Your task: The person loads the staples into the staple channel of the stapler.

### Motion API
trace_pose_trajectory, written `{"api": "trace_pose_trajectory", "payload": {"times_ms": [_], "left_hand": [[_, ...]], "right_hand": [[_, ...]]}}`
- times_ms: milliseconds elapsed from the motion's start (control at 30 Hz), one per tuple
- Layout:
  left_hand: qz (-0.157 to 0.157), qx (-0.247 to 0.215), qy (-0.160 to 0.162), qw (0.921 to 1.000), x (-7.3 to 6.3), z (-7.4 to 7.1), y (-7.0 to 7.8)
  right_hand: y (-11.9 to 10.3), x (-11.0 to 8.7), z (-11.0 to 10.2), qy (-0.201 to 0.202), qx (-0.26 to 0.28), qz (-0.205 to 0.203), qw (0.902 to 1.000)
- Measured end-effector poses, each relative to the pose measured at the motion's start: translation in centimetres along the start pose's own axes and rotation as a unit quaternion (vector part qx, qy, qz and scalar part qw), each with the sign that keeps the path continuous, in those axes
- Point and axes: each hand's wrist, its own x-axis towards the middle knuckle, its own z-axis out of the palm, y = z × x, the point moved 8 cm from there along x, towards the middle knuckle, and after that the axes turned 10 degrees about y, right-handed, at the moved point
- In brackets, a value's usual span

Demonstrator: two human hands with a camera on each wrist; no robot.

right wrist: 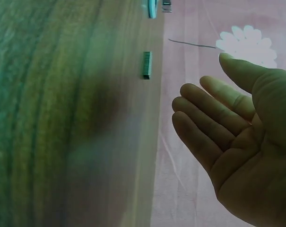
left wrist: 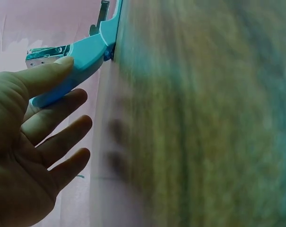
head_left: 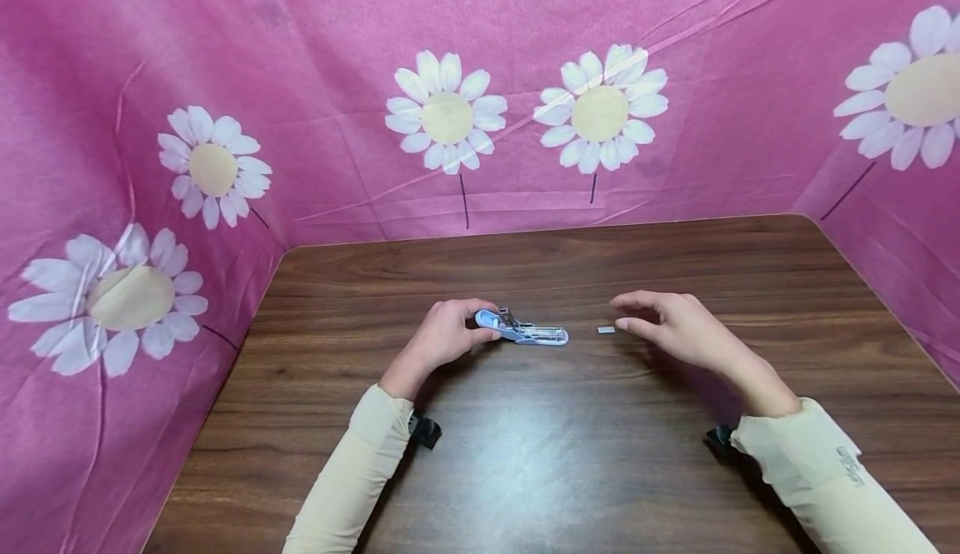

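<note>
My left hand (head_left: 448, 329) grips the end of a light blue stapler (head_left: 542, 336), thumb on one side and index finger on the other in the left wrist view. The stapler (left wrist: 88, 56) is swung open, its metal magazine showing and its long base reaching right along the table. To its right a short strip of staples (head_left: 606, 330) lies on the wood. Just beyond that strip hovers my right hand (head_left: 678, 329), fingers loosely bent, thumb apart and nothing held. In the right wrist view the staple strip (right wrist: 147, 65) stands clear of the fingertips.
A brown wood-grain table (head_left: 360, 279) spreads under both hands. Pink cloth (head_left: 322, 46) with large white daisies hangs along its back and both sides. Dark straps with small devices (head_left: 426, 431) sit at the wrists over cream sleeves.
</note>
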Motion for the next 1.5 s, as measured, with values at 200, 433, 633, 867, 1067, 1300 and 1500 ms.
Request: {"api": "trace_pose_trajectory", "payload": {"times_ms": [200, 433, 633, 867, 1067, 1300, 1500], "left_hand": [[-0.051, -0.066, -0.002, 0.9965, 0.0, 0.4, -0.6], [-0.121, -0.189, 0.006, 0.9745, 0.0, 1.0, -1.2], [-0.157, -0.263, -0.01, 0.9518, -0.2, 1.8, -1.6], [-0.164, -0.274, -0.019, 0.9475, -0.3, 2.0, -1.7], [-0.155, -0.266, -0.021, 0.9514, -0.1, 2.1, -1.5], [-0.154, -0.261, -0.022, 0.9528, -0.1, 2.0, -1.5], [-0.152, -0.256, -0.023, 0.9543, -0.2, 1.9, -1.3]], "right_hand": [[1.0, 0.2, 0.5, 0.001, 0.0, 0.015, 0.9999], [2.1, 0.3, 0.9, 0.005, 0.015, 0.043, 0.999], [2.3, 0.6, 1.3, 0.001, 0.002, 0.05, 0.9987], [2.2, 0.9, 2.0, -0.021, -0.008, 0.045, 0.9988], [1.9, 1.1, 2.9, -0.04, 0.0, 0.044, 0.9982], [1.7, 1.4, 3.3, -0.054, 0.002, 0.044, 0.9976], [1.5, 1.6, 3.5, -0.055, -0.002, 0.029, 0.9981]]}}
